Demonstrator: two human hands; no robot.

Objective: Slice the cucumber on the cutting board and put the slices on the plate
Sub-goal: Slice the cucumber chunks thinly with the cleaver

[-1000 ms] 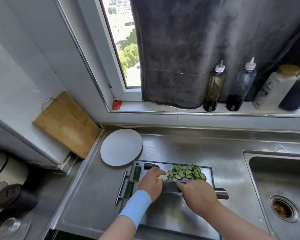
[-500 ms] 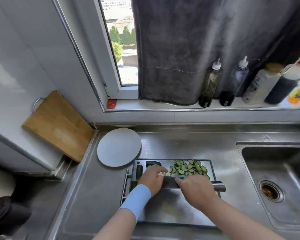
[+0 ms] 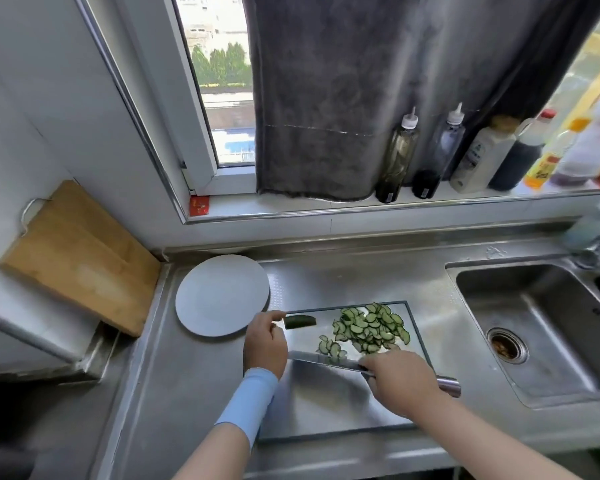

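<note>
A heap of cucumber slices [image 3: 371, 327] lies on the steel cutting board [image 3: 326, 407], just beyond the right hand's fingers, so most of the slicing looks done. One uncut cucumber piece [image 3: 300, 321] sits at the fingertips of the left hand [image 3: 265, 342]. The fingers curl against its end, but whether they pinch it cannot be told. The right hand [image 3: 400, 384] grips the handle of the knife [image 3: 323, 360], its blade reaching toward the left knuckles. The plate [image 3: 222, 296], just past the left fingers, holds no slices — the whole transfer remains.
</note>
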